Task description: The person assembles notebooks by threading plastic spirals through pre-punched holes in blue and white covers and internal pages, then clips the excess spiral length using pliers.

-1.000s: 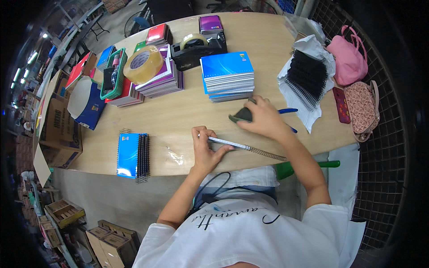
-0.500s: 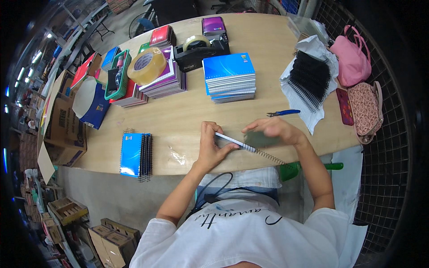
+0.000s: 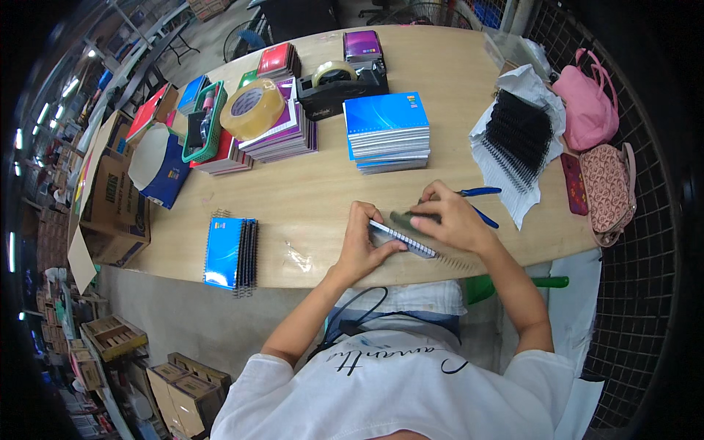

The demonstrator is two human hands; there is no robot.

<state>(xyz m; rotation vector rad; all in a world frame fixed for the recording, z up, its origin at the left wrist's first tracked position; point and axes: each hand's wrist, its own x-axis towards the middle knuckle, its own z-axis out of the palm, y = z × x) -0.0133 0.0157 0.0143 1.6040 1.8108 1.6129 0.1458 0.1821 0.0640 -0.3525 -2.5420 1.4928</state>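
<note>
My left hand [image 3: 361,240] is closed around a notebook [image 3: 380,233], held on edge with its punched binding side up. A thin wire coil [image 3: 453,261] runs along that edge and sticks out past the notebook's right end, blurred. Pinched in my right hand [image 3: 453,220] is a dark green flat piece [image 3: 403,220], smeared by motion, against or just above the bound edge; its kind is unclear. Partly behind my right hand lie blue-handled pliers [image 3: 480,192]. Coil-bound blue notebooks [image 3: 222,253] lie stacked left of my left hand.
Ahead stands a stack of blue notebooks [image 3: 387,125], with a black tape dispenser [image 3: 341,94] and a big tape roll [image 3: 253,109] leftward. Black coils [image 3: 519,128] lie on white paper at right, beside a pink bag [image 3: 584,106]. An open carton [image 3: 121,202] stands at left.
My right hand has moved left with the green piece, onto the notebook's bound edge. Less coil shows beyond the notebook. The whole view has shifted slightly.
</note>
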